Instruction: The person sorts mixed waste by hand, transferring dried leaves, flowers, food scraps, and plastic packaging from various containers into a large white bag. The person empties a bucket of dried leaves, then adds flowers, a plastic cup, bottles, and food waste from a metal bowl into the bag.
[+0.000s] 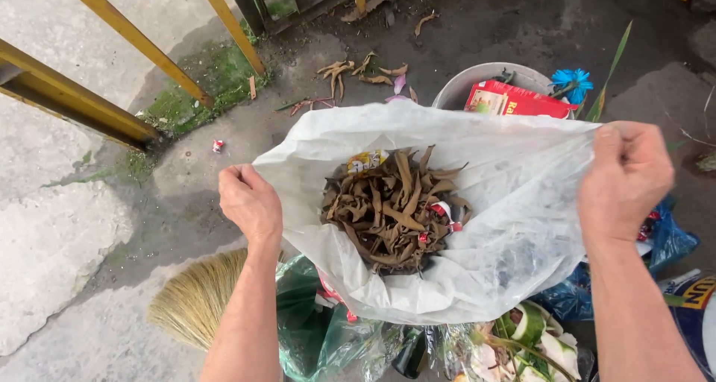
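Bag, translucent white plastic [477, 203], centre of frame, holding dry brown leaves [391, 210]: left hand [250, 203] and right hand [626, 177] have fingers clamped on opposite rim edges. Keep your grips level and the mouth taut so nothing spills.

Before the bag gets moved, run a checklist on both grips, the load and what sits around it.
1. Left hand grips the rim of the white bag: ok, fist closed on the plastic.
2. Right hand grips the opposite rim: ok.
3. Bag mouth held wide: ok, stretched between both hands.
4. Dry leaves sit inside, below the rim: ok, mixed with small wrappers.
5. Bag free of tears: cannot tell, underside hidden.
6. Ground around is free of things: not ok; a bucket with a red box stands behind, a broom and other bags lie below.
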